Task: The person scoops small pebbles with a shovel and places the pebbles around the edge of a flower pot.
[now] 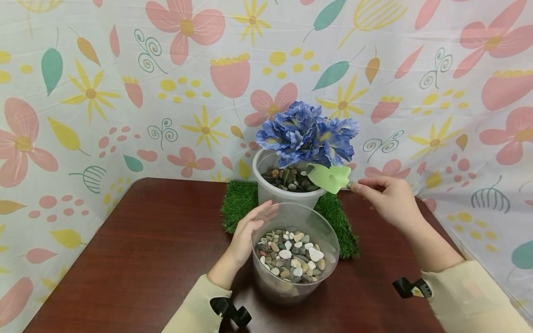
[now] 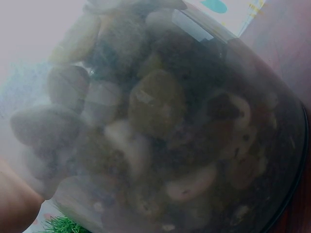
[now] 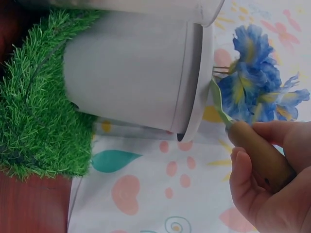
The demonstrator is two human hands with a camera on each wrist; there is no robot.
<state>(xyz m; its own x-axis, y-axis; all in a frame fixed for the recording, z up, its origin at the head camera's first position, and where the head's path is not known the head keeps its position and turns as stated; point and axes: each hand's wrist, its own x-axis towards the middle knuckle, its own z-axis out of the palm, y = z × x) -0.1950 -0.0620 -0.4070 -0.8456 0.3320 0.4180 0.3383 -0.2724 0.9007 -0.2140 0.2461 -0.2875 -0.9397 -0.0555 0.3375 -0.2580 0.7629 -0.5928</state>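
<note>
My right hand (image 1: 391,201) grips the brown handle of a small trowel (image 3: 260,155) between thumb and fingers. Its pale green blade (image 1: 331,178) reaches over the near rim of a white flowerpot (image 3: 131,73). Blue artificial flowers (image 1: 308,132) stand in that pot above pebbles and dark soil. In front of it is a clear plastic tub (image 1: 270,282) partly filled with mixed pebbles (image 1: 291,254). With fingers extended, my left hand (image 1: 243,238) rests against the tub's left side near the rim. The left wrist view is mostly filled by pebbles (image 2: 158,104) seen through the tub's hazy wall.
A green artificial grass mat (image 1: 345,231) lies under the white pot on a dark red-brown wooden table (image 1: 166,249). Behind the table hangs a floral-patterned cloth (image 1: 191,92), close to the pot and flowers.
</note>
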